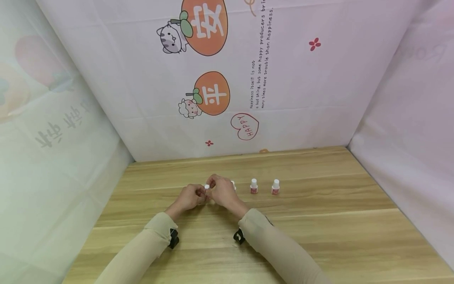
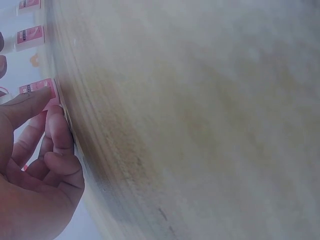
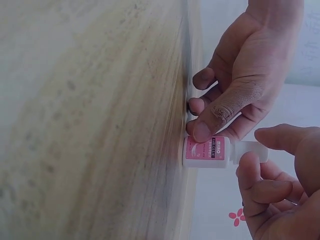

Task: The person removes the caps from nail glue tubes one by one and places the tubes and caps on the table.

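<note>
A small white nail glue bottle (image 3: 207, 152) with a pink label stands upright on the wooden table. My left hand (image 1: 191, 196) pinches its body low down between thumb and fingers, seen closely in the right wrist view. Around the bottle's white cap (image 3: 258, 151) curl the thumb and forefinger of my right hand (image 1: 222, 192); whether both press on it is hard to see. In the left wrist view, the left thumb lies across the pink label (image 2: 37, 90), and only some right fingertips (image 2: 2, 65) show at the edge.
Right of my hands, two like bottles stand in a row, one nearer (image 1: 253, 186) and one farther (image 1: 275, 187). Another bottle (image 1: 233, 185) is partly hidden behind my right hand. White printed cloth (image 1: 283, 98) walls the table's back and sides.
</note>
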`<action>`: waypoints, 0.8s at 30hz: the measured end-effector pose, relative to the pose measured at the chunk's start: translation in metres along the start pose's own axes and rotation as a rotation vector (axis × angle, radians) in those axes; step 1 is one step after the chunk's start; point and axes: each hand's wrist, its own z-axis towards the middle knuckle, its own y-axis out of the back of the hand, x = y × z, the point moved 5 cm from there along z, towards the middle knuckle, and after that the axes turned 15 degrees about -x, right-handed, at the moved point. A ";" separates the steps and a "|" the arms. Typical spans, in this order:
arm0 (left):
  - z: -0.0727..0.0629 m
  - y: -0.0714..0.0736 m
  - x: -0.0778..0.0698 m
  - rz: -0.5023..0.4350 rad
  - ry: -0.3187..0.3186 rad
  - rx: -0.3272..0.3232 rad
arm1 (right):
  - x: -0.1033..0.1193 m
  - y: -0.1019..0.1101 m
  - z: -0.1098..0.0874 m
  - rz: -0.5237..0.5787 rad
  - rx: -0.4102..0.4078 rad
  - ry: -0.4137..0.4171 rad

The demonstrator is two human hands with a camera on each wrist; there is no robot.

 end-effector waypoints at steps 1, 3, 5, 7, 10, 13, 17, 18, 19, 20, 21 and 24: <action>0.000 0.000 0.000 0.000 0.000 0.002 | 0.000 0.000 0.000 0.002 0.000 -0.004; 0.001 0.000 0.000 -0.003 -0.001 0.002 | 0.000 0.000 0.000 0.006 0.004 -0.011; 0.001 0.000 0.000 -0.002 0.000 0.005 | 0.000 0.001 0.000 0.009 0.009 -0.012; 0.001 0.000 -0.001 -0.001 -0.002 0.007 | 0.000 0.001 0.000 0.007 0.012 -0.008; 0.001 0.000 0.000 -0.002 0.000 0.005 | 0.001 0.000 0.000 -0.008 0.019 0.007; 0.001 -0.001 0.000 -0.009 0.012 0.007 | 0.001 0.000 -0.001 -0.027 0.018 0.019; 0.000 0.000 0.000 -0.007 0.007 0.006 | 0.001 0.000 -0.001 -0.029 0.008 0.020; 0.000 0.000 0.000 -0.005 0.004 0.007 | 0.000 0.000 0.000 -0.027 0.006 0.019; -0.001 0.000 -0.001 -0.003 0.004 0.007 | 0.000 0.000 0.000 -0.024 0.007 0.016; -0.001 0.000 -0.001 -0.001 0.003 0.009 | 0.000 -0.001 0.000 -0.018 0.007 0.014; -0.001 0.000 -0.001 0.001 0.004 0.008 | -0.001 -0.001 0.000 -0.014 0.009 0.008; -0.001 0.000 -0.001 -0.001 0.008 0.011 | 0.000 -0.001 0.000 -0.009 0.012 0.006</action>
